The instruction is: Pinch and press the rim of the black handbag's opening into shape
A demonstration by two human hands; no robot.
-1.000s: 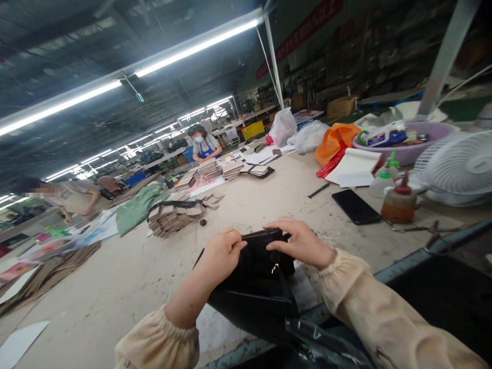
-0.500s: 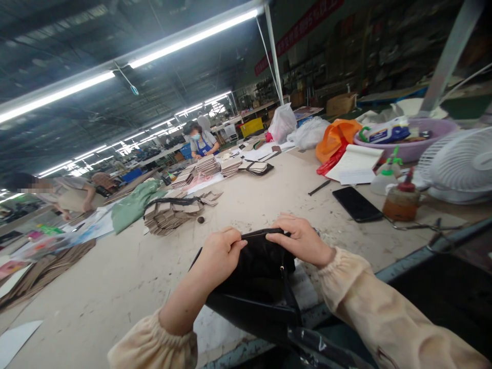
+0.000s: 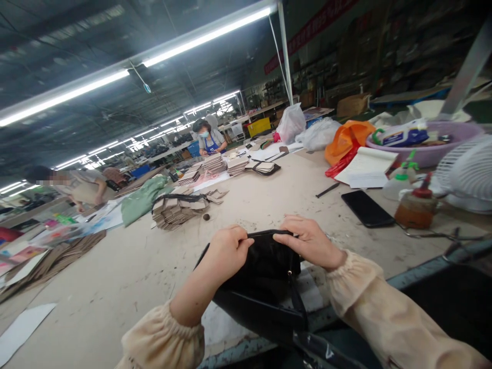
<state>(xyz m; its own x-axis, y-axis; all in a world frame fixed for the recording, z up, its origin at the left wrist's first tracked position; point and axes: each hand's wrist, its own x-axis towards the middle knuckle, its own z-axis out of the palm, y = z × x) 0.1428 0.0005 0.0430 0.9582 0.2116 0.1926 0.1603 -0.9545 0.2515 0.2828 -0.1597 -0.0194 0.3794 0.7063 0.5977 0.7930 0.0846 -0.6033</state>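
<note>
A black bag lies at the near edge of the table, its opening toward the top and a strap hanging down its right side. My left hand pinches the left part of the bag's upper rim between thumb and fingers. On the right part of the same rim, my right hand is closed, thumb on the near side and fingers behind. A short stretch of black edge shows between the two hands. The inside of the bag is too dark to make out.
Beyond the hands on the table lies a stack of brown pieces. To the right are a black phone, a bottle of amber liquid, a white fan and a purple basin. Two people work farther back.
The whole view has shifted, so the table, the bag and both hands appear slightly farther right. Both hands keep their hold on the bag's rim.
</note>
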